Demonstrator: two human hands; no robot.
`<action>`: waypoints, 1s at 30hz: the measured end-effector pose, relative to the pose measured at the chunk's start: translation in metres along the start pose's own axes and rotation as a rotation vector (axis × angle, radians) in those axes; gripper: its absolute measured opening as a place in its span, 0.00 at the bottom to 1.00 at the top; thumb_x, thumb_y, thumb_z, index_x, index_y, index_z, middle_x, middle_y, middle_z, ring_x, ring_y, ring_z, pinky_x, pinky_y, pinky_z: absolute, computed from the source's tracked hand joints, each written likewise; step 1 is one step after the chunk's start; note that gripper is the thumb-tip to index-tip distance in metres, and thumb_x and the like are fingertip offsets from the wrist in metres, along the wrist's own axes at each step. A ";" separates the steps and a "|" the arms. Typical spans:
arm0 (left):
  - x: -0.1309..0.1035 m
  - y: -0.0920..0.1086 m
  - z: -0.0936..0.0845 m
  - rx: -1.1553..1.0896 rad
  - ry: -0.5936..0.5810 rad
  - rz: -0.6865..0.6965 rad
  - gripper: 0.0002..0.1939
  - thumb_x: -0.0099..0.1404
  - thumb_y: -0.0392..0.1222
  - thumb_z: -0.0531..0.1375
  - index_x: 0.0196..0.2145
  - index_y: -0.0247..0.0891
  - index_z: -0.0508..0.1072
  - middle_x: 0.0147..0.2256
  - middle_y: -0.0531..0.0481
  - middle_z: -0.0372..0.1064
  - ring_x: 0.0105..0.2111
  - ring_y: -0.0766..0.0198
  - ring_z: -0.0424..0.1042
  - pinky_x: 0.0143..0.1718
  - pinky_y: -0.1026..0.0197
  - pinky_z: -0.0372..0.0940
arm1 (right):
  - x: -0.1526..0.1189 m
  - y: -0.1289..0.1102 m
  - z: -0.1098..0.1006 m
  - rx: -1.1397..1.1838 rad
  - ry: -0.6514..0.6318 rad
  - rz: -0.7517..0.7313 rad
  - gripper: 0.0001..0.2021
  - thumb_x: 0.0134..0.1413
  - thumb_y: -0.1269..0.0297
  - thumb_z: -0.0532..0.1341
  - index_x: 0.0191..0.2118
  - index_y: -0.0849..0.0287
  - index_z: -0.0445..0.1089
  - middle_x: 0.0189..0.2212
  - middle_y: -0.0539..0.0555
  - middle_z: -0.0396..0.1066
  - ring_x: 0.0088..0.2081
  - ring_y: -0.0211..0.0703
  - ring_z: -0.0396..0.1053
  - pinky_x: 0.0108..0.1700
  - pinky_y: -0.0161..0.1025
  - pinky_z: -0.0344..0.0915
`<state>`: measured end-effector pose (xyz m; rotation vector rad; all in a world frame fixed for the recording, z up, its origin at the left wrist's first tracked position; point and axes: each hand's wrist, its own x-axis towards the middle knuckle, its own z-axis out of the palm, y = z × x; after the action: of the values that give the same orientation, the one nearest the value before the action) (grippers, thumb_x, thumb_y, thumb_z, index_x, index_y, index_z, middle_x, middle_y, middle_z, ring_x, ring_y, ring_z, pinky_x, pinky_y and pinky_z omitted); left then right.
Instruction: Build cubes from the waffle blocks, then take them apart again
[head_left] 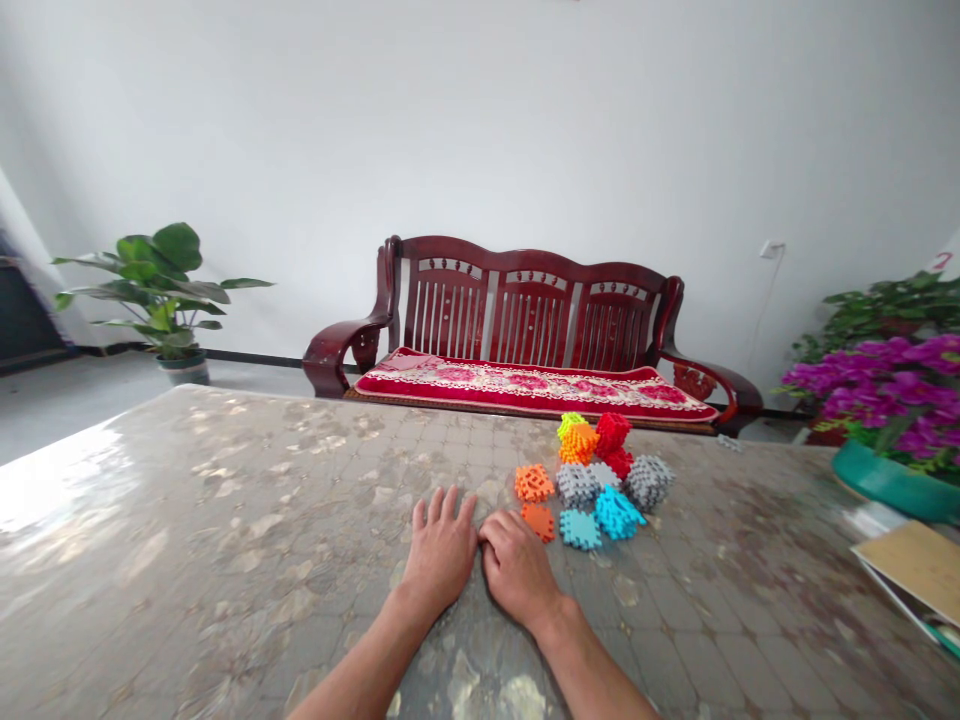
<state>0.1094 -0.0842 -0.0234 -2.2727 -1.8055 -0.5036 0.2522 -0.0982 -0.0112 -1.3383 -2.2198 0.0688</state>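
My left hand (442,545) lies flat on the table, palm down, with its fingers spread and nothing in it. Close beside it, my right hand (517,565) rests on the table with its fingers curled in; no object shows in it, though its underside is hidden. Just beyond the right hand is a flat orange puzzle-edged piece (538,522), and behind that sits another orange piece (534,483). A flat teal piece (580,529) lies to the right, next to a blue cluster of pieces (619,513). Grey clusters (651,482), an orange cluster (578,444), a yellow-green one (571,424) and red ones (613,432) stand farther back.
A patterned cover lies over the table (262,560). At the right are a teal planter (892,480) with purple flowers and a brown notebook or folder (911,565). Past the table's far edge stand a wooden bench (525,300) and a potted plant (169,290).
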 end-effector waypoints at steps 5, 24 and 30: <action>0.000 0.000 0.001 -0.005 0.002 0.000 0.21 0.67 0.38 0.50 0.56 0.44 0.68 0.58 0.41 0.63 0.59 0.47 0.59 0.58 0.40 0.53 | 0.000 -0.001 -0.001 0.008 -0.004 0.006 0.10 0.54 0.79 0.55 0.32 0.56 0.66 0.35 0.50 0.68 0.40 0.42 0.63 0.44 0.37 0.60; 0.000 0.000 0.002 0.010 -0.001 -0.009 0.21 0.67 0.39 0.51 0.57 0.45 0.68 0.59 0.42 0.63 0.59 0.47 0.59 0.58 0.41 0.53 | 0.001 0.002 0.001 0.045 -0.002 0.016 0.10 0.53 0.80 0.55 0.32 0.56 0.65 0.35 0.50 0.68 0.41 0.42 0.64 0.44 0.37 0.60; 0.000 0.001 0.001 0.007 -0.011 -0.007 0.21 0.68 0.38 0.50 0.57 0.44 0.67 0.59 0.41 0.63 0.60 0.47 0.59 0.58 0.41 0.53 | 0.001 0.001 0.001 0.047 0.000 0.020 0.10 0.53 0.80 0.55 0.32 0.56 0.65 0.35 0.50 0.68 0.41 0.41 0.64 0.44 0.37 0.60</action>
<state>0.1102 -0.0837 -0.0243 -2.2697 -1.8184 -0.4860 0.2522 -0.0964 -0.0122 -1.3349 -2.1911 0.1277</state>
